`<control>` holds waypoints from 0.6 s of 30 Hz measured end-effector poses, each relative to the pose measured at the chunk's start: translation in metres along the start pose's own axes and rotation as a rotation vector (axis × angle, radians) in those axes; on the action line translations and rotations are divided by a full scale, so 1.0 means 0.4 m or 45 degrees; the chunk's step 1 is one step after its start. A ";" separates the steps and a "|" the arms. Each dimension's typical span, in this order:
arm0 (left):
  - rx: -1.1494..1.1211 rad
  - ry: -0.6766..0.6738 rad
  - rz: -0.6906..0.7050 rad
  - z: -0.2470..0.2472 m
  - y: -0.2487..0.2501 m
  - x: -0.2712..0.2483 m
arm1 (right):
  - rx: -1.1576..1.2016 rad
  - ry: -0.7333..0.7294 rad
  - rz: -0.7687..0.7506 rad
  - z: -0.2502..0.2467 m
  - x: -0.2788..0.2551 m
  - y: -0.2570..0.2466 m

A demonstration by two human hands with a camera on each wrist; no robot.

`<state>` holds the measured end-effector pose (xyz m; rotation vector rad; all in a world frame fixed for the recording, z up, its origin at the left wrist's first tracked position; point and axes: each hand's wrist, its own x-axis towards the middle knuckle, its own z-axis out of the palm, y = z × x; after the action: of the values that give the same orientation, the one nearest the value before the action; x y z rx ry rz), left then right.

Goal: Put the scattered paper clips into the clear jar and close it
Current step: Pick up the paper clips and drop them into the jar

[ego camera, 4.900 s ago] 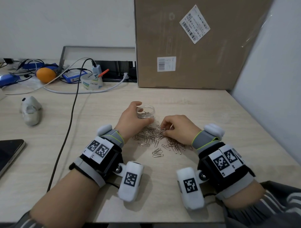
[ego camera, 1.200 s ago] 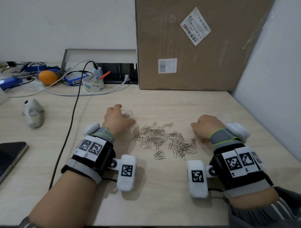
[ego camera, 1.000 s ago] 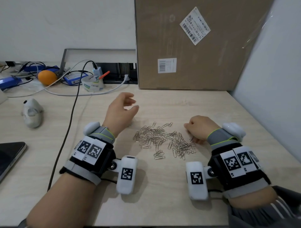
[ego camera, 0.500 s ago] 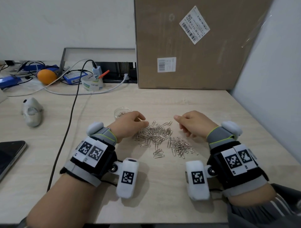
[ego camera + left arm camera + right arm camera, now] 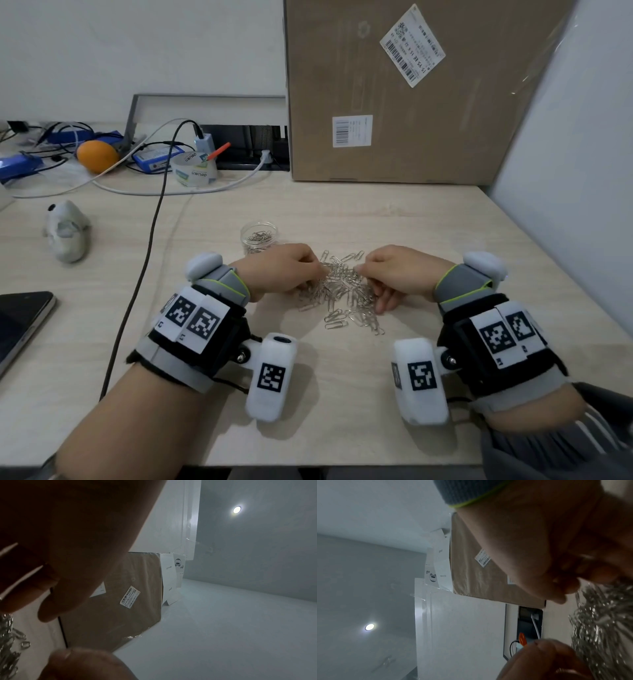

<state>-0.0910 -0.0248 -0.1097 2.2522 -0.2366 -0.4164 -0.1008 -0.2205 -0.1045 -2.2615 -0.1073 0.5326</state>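
Note:
A heap of silver paper clips (image 5: pixel 342 294) lies on the wooden desk (image 5: pixel 342 394), in front of me. Just left of its far edge stands the small clear jar (image 5: pixel 259 237), uncovered, with some clips inside. My left hand (image 5: pixel 317 274) rests on the heap's left side, fingers bent down into the clips. My right hand (image 5: pixel 359 270) rests on the right side, cupped the same way. In the left wrist view the thumb (image 5: pixel 82 665) is apart from the fingers, beside the clips (image 5: pixel 8 649). The right wrist view shows blurred clips (image 5: pixel 599 628) under the fingers (image 5: pixel 539 561).
A large cardboard box (image 5: pixel 394 102) stands at the back, with a white panel (image 5: pixel 565 171) on the right. A black cable (image 5: pixel 147 260) crosses the desk on the left. Also on the left are a grey toy (image 5: pixel 66 233), a phone (image 5: pixel 20 318), a tape roll (image 5: pixel 194 168) and an orange (image 5: pixel 96 156).
My left hand let go of the jar and came over to the heap. My right hand slid in from the right. Both now rest on the clips, which lie bunched closer together.

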 end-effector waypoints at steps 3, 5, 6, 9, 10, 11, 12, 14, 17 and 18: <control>-0.110 -0.018 0.046 0.002 0.013 -0.004 | 0.122 0.030 -0.084 -0.007 -0.001 -0.004; -0.174 -0.041 0.067 -0.007 0.021 -0.012 | 0.124 0.030 -0.068 -0.025 -0.012 0.000; -0.214 -0.083 0.064 -0.012 0.025 -0.017 | 0.099 -0.006 -0.043 -0.032 -0.019 0.003; -0.250 -0.337 0.029 -0.017 0.040 -0.038 | -0.038 -0.221 0.019 -0.036 -0.039 0.000; -0.226 -0.436 0.016 -0.014 0.045 -0.045 | -0.076 -0.293 0.021 -0.031 -0.043 -0.004; -0.193 -0.526 0.006 -0.011 0.049 -0.050 | -0.098 -0.359 0.018 -0.024 -0.045 -0.009; -0.158 -0.602 0.000 -0.008 0.051 -0.055 | -0.106 -0.417 0.010 -0.018 -0.046 -0.015; -0.103 -0.706 0.001 -0.002 0.051 -0.060 | -0.086 -0.492 -0.028 -0.003 -0.044 -0.022; -0.073 -0.701 0.014 0.009 0.048 -0.057 | 0.015 -0.455 -0.105 0.011 -0.034 -0.025; -0.083 -0.670 0.019 0.012 0.046 -0.054 | 0.060 -0.420 -0.128 0.014 -0.029 -0.025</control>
<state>-0.1134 -0.0337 -0.0939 2.0389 -0.5002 -0.9913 -0.1127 -0.2126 -0.0965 -2.0928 -0.3676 0.8404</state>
